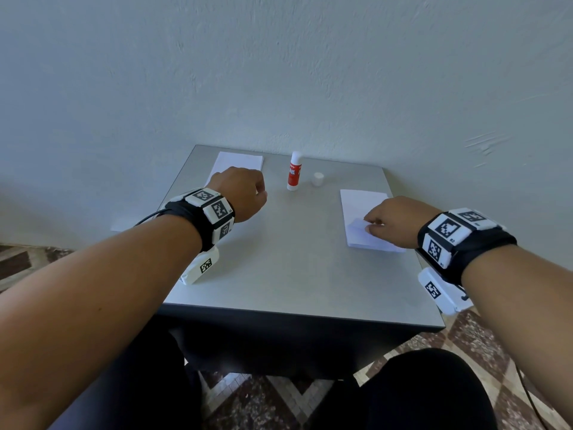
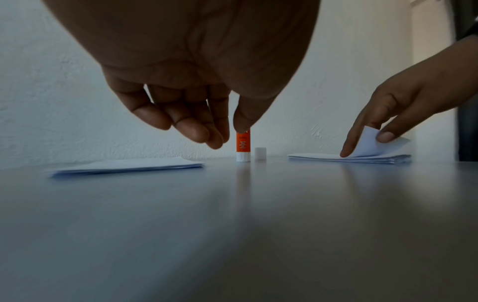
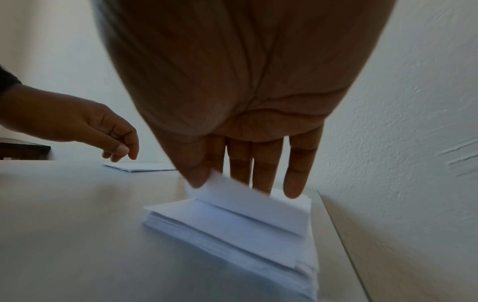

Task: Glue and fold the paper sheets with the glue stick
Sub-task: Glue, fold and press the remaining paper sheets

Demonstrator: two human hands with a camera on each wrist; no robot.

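- Right hand (image 1: 392,220): on the right stack (image 1: 366,225), thumb and index pinching the near corner of the top sheet (image 3: 248,206), corner lifted and curled off the pile. Other fingers (image 3: 294,179) extended, tips down at the stack's far part.
- Left hand (image 1: 240,193): hovering above the bench (image 1: 288,259), holding nothing, fingers loosely curled and pointing down, thumb close to fingertips. In the left wrist view the fingertips (image 2: 191,130) are clear of the surface. It sits over the near edge of the left stack (image 1: 238,162), no contact visible.
- Bench: grey top, pushed against a pale wall (image 1: 279,72); patterned tile floor (image 1: 483,346) below.
- Right stack: white sheets near the right edge, thick pile, edges slightly fanned.
- Left stack: thinner pile of white sheets at the far left corner, lying flat.
- Glue stick (image 1: 294,172): upright between the two stacks, near the far edge, red/orange label, white base, uncapped. Just right of the left hand, apart from it.
- Cap (image 1: 318,179): small, white, standing on the bench just right of the glue stick, not touching it.
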